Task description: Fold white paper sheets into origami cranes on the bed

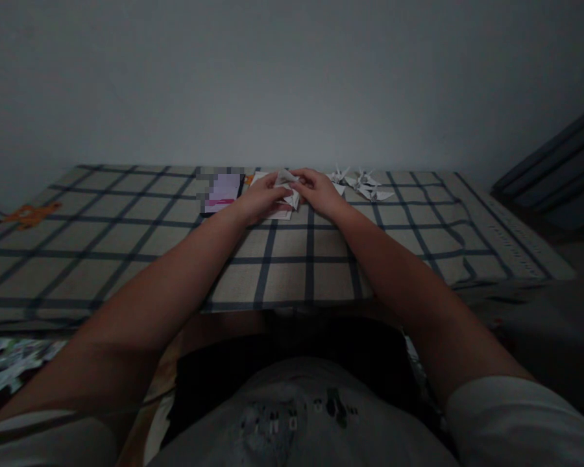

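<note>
In the head view, a bench point(287, 272) spans the middle of the frame, covered by a pale woven-looking cloth with dark blue stripes crossing in a large check, rumpled toward the right. A plain grey wall point(292, 84) fills the top. Just above centre is the folded paper point(287, 180), white, creased and pointed, over flat pale sheets point(281, 215). Right of it, in the upper right half, white paper cranes point(365, 178) with sharp, angular points sit clustered. Left of the hands lies a flat, dark-edged device point(224, 188) with a lit screen; an orange object point(33, 213) with an irregular outline rests at the far left.

The left hand point(261, 198) has its grip nearly closed, thumb and fingers pinching the paper's left side. The right hand point(321, 189) meets it from the right, fingers bent and grip likewise nearly closed on the paper.

Dark letters cross the grey shirt point(296, 389) at bottom centre, too blurred to read for certain; print along the cloth's right edge is illegible.
</note>
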`<state>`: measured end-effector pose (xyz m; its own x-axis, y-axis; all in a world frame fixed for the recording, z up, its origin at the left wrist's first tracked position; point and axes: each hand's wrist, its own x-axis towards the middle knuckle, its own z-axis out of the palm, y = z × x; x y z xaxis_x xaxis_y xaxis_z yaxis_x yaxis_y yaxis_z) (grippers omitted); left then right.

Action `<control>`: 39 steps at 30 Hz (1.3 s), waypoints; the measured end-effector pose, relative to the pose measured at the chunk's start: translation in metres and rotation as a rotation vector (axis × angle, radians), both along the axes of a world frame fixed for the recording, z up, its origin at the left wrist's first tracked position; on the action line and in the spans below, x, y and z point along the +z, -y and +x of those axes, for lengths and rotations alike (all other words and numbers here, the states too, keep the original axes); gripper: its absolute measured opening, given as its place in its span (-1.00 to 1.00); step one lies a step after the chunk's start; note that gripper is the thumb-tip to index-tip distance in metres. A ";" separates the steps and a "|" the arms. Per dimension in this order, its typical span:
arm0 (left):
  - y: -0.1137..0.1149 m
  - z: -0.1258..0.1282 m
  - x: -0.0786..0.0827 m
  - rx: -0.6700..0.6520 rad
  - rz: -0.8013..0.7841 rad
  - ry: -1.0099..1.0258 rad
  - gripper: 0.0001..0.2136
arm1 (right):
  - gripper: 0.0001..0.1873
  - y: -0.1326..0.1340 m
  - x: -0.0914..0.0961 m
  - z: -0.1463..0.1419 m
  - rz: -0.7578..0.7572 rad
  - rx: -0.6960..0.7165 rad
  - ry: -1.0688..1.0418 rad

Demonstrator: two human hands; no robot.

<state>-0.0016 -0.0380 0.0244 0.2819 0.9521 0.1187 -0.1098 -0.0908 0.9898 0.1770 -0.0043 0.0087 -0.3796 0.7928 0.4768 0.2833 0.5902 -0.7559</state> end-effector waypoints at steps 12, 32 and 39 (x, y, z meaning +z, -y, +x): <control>0.004 0.002 0.004 0.055 0.014 -0.031 -0.69 | -0.70 0.006 0.005 0.001 0.129 -0.059 0.045; 0.002 -0.003 0.005 0.191 0.013 -0.130 -0.37 | -0.61 0.002 0.001 0.000 -0.358 0.114 -0.259; 0.001 -0.004 0.004 0.179 -0.003 -0.132 -0.32 | -0.61 0.008 0.006 0.000 -0.426 0.115 -0.275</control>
<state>-0.0052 -0.0388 0.0286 0.1216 0.9886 0.0889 0.0384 -0.0942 0.9948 0.1770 -0.0126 0.0143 -0.3816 0.8989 0.2154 -0.0084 0.2297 -0.9732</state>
